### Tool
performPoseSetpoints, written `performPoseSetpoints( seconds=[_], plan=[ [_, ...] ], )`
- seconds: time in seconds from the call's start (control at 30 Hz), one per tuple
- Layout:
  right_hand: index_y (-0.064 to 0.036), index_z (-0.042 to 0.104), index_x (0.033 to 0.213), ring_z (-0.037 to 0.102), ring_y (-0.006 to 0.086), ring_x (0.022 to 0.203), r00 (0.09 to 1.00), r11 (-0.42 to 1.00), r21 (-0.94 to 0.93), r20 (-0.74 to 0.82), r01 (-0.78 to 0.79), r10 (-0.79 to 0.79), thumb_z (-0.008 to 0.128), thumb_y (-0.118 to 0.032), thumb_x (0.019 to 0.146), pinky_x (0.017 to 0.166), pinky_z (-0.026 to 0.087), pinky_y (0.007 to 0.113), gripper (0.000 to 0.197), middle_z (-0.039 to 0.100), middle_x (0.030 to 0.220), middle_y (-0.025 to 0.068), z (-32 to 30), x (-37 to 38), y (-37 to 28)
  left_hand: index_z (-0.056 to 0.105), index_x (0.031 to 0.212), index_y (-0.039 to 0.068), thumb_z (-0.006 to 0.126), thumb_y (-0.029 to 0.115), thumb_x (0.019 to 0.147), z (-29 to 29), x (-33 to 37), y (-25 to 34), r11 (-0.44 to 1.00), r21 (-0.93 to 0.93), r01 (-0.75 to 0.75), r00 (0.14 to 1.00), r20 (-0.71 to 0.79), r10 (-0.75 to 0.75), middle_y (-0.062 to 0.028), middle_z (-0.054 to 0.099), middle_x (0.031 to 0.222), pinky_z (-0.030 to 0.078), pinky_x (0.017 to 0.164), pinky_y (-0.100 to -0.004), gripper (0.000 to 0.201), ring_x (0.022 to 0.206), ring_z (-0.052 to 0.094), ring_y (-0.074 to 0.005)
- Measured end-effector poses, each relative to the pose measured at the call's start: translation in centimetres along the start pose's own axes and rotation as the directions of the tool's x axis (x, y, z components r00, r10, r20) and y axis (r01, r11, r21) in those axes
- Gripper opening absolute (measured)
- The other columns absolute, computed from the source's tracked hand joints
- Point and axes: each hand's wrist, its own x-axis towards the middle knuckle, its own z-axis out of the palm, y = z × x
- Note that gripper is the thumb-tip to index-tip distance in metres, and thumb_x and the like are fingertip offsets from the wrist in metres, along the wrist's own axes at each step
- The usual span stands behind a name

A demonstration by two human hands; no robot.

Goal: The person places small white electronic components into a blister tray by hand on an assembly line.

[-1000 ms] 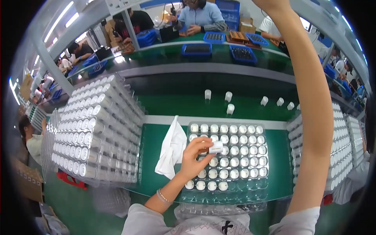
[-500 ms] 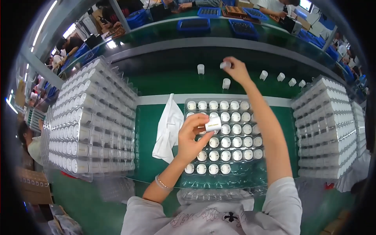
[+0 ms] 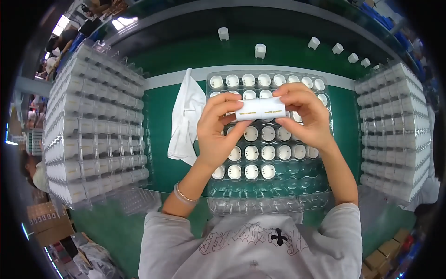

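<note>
The left hand (image 3: 218, 132) grasps a short white cylinder with yellowish lettering (image 3: 247, 109) between thumb and fingers; the right hand (image 3: 309, 118) similarly grips a second, matching white cylinder (image 3: 274, 108). The pair is aligned horizontally, end to end and apparently touching, above a transparent plastic tray (image 3: 302, 170) holding rows of upright white cylinders (image 3: 268, 152). A crumpled white cloth (image 3: 186, 123) lies just left of the tray; tall stacks of filled transparent trays (image 3: 93, 135) flank the work area, and separate white cylinders (image 3: 260, 51) stand beyond on a green surface (image 3: 195, 53).

Tray (image 3: 301, 173) partly hidden behind hands (image 3: 217, 135), cartons (image 3: 375, 260) cut off
</note>
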Motion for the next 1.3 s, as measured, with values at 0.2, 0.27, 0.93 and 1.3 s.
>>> performPoseSetpoints(
  seconds=[0.2, 0.27, 0.93, 1.3],
  plan=[
    [-0.0006, 0.054, 0.104, 0.053, 0.0228, 0.104, 0.999, 1.000, 0.001, -0.031, -0.018, 0.018, 0.065, 0.008, 0.070, 0.079, 0.051, 0.029, 0.037, 0.051, 0.110, 0.0166, 0.1, -0.4, 0.3, 0.055, 0.103, 0.000, 0.064, -0.013, 0.069, 0.1, -0.3, 0.5, 0.999, 0.034, 0.002, 1.000, 0.020, -0.003, -0.0126, 0.047, 0.113, 0.054, 0.080, -0.0302, 0.037, 0.102, 0.054, -0.0223],
    [0.0026, 0.058, 0.097, 0.056, 0.0206, 0.097, 0.996, 0.963, -0.258, 0.066, 0.082, -0.067, 0.067, 0.000, 0.073, 0.074, 0.051, 0.026, 0.026, 0.055, 0.103, 0.0153, -0.5, -0.2, 0.6, 0.053, 0.104, -0.002, 0.064, -0.015, 0.068, 0.0, -0.3, 0.8, 0.998, 0.052, 0.027, 0.999, 0.038, -0.029, -0.0136, 0.046, 0.114, 0.053, 0.082, -0.0305, 0.040, 0.104, 0.053, -0.0227],
    [-0.0040, 0.048, 0.094, 0.061, 0.0154, 0.068, 0.850, 0.679, 0.576, 0.056, -0.456, 0.523, 0.057, -0.019, 0.085, 0.055, 0.049, 0.026, 0.019, 0.060, 0.083, 0.0112, 0.2, -0.3, 0.8, 0.054, 0.103, -0.001, 0.062, 0.002, 0.080, -0.1, 0.0, 0.2, 0.906, -0.193, 0.376, 0.926, 0.103, -0.363, -0.0116, 0.056, 0.102, 0.048, 0.081, -0.0289, 0.024, 0.096, 0.057, -0.0177],
    [-0.0048, 0.054, 0.095, 0.055, 0.0244, 0.099, 1.000, 0.974, -0.225, -0.001, -0.007, 0.007, 0.069, 0.000, 0.069, 0.084, 0.043, 0.037, 0.030, 0.058, 0.104, 0.0163, -0.1, -3.9, -4.2, 0.044, 0.105, 0.006, 0.071, -0.004, 0.065, 0.6, -1.8, 2.7, 0.991, -0.103, -0.085, 0.969, 0.222, 0.106, -0.0121, 0.056, 0.103, 0.047, 0.081, -0.0356, 0.049, 0.098, 0.056, -0.0229]
  ],
)
